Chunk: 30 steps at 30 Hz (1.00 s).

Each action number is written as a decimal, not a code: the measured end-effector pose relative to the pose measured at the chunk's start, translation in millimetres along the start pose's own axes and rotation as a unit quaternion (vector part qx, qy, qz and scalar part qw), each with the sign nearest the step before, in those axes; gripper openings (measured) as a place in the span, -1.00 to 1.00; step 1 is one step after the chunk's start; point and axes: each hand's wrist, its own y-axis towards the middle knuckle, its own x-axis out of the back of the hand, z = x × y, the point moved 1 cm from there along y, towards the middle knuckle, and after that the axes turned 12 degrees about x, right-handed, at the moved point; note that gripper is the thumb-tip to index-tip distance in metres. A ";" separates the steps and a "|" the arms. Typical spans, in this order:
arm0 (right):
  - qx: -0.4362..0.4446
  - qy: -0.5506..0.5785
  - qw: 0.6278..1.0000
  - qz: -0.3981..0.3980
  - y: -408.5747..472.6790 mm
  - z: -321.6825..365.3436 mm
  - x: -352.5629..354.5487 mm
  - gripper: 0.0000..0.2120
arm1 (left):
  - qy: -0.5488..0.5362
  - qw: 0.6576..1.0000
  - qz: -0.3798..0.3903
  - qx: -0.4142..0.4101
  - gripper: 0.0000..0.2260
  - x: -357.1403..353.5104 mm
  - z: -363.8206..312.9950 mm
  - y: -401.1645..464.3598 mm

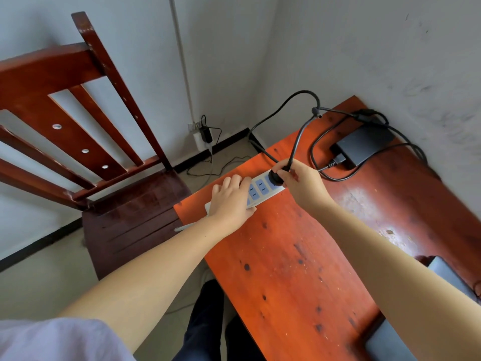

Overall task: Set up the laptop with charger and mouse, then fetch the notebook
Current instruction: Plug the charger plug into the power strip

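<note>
A white power strip with blue sockets lies near the far left edge of the red wooden table. My left hand rests flat on the strip's near end and holds it down. My right hand grips the charger's black plug, which sits in the strip's far socket. The black charger brick lies at the table's far corner with its black cable looping around it. A grey laptop shows partly at the right edge, behind my right forearm. No mouse or notebook is in view.
A red-brown wooden chair stands left of the table, its seat against the table's edge. In the room's corner a wall socket holds a small black adapter with a thin cord on the floor. White walls close in behind and to the right.
</note>
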 end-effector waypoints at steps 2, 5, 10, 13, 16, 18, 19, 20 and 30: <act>0.003 0.000 1.000 -0.009 -0.4 -0.8 -3.5 -0.83 | -0.002 1.000 0.000 0.002 -0.42 -0.4 -0.3 0.2; -0.002 -0.005 1.000 0.006 5.0 1.9 -2.4 -0.84 | 0.000 1.000 -0.002 0.004 -0.42 -0.8 0.1 0.8; -0.015 0.048 0.999 0.019 6.6 -5.4 10.8 -0.83 | 0.003 1.000 -0.003 -0.004 -0.42 -0.1 -0.2 0.0; -0.024 0.094 0.995 0.022 5.7 -9.8 16.0 -0.84 | 0.002 1.000 -0.004 -0.004 -0.43 0.0 0.0 0.1; -0.012 0.068 0.997 0.038 7.3 -9.1 17.9 -0.83 | 0.001 1.000 -0.002 -0.001 -0.43 -0.5 0.4 -0.1; 0.008 0.024 0.999 0.040 5.9 -6.2 15.3 -0.81 | 0.000 1.000 -0.001 0.000 -0.42 -1.0 0.1 -0.2; 0.017 0.007 0.999 0.042 4.7 -4.8 12.7 -0.81 | -0.001 1.000 -0.001 0.001 -0.42 -1.1 -0.2 0.1; 0.022 -0.004 0.999 0.043 3.6 -4.0 9.8 -0.81 | -0.002 1.000 -0.001 0.001 -0.41 -1.0 -0.3 0.2; 0.001 -0.062 0.993 0.100 26.2 9.8 12.7 -0.82 | 0.005 1.000 0.003 0.005 -0.39 -1.4 0.0 0.7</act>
